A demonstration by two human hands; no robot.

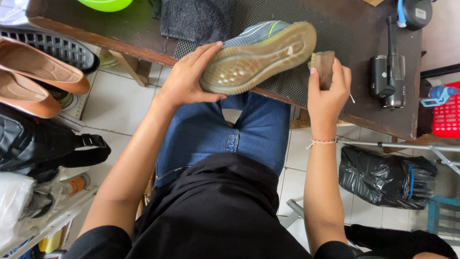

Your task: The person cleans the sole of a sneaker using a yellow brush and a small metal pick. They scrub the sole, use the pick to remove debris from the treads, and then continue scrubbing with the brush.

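The left hand (pixel 184 81) grips the heel of a shoe (pixel 258 56) lying sole-up on the counter (pixel 378 115), fingers curled over its edge. The right hand (pixel 328 91) has its fingers closed around a wooden brush (pixel 322 64), whose bristles touch the shoe's toe.

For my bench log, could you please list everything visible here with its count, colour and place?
sneaker: one, grey-blue with a tan sole, tipped sole-out on the mat
brush: one, wooden, at the sneaker's toe
mat: one, dark mesh, on the table
table: one, dark brown, top
flat shoes: two, tan, left rack
black bag: one, floor, right
red basket: one, right edge
left hand: steadies the sneaker's heel
right hand: grips the brush
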